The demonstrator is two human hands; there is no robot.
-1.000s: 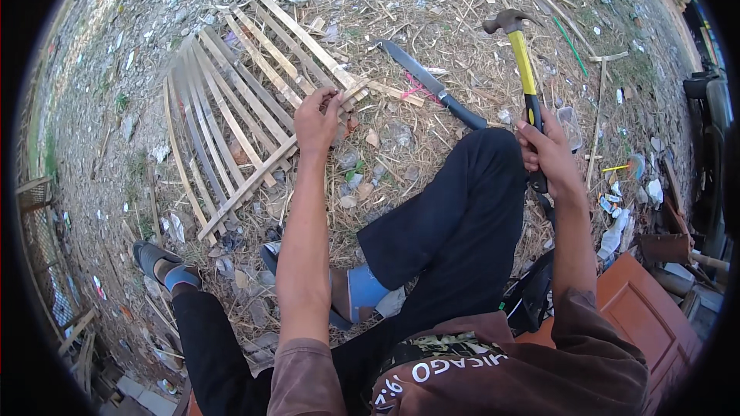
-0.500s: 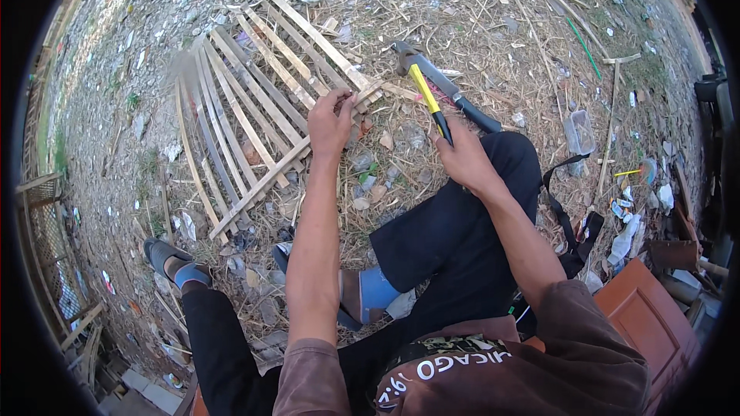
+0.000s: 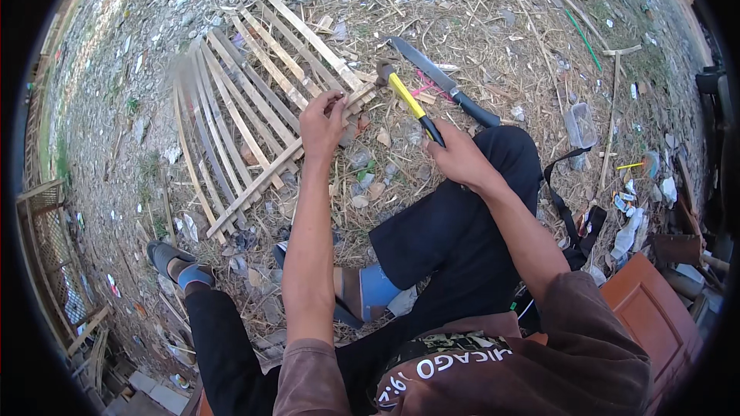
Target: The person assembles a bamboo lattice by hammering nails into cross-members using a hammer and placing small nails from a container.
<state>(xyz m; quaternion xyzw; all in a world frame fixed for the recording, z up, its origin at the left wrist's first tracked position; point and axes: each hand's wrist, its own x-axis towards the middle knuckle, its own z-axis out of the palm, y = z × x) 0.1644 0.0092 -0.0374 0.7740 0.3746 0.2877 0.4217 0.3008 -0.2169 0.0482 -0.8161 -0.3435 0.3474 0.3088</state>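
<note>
My right hand [image 3: 460, 156] is closed round the black grip of a hammer [image 3: 405, 97] with a yellow handle. Its head is close to the right end of a slatted wooden frame [image 3: 267, 177], though I cannot tell whether they touch. At that same end, my left hand [image 3: 322, 125] has its thumb and fingers pinched together over the crosspiece. Whatever sits between those fingertips is too small to make out. Pale wooden slats fan away from the crosspiece over the ground. Beyond the hammer lies a large knife [image 3: 425, 63] with a dark blade and black handle.
Dry straw, wood chips and litter cover the ground. To the right are a clear plastic container [image 3: 580, 125], a black strap [image 3: 561, 204] and a reddish-brown panel [image 3: 651, 323]. Long thin sticks [image 3: 539, 38] lie at the far right. A lattice frame [image 3: 58, 254] stands at the left edge.
The hammer has moved left and slightly down, bringing its head from over the knife to beside the frame's end. My left hand stays pinched there, shifted only slightly in the picture.
</note>
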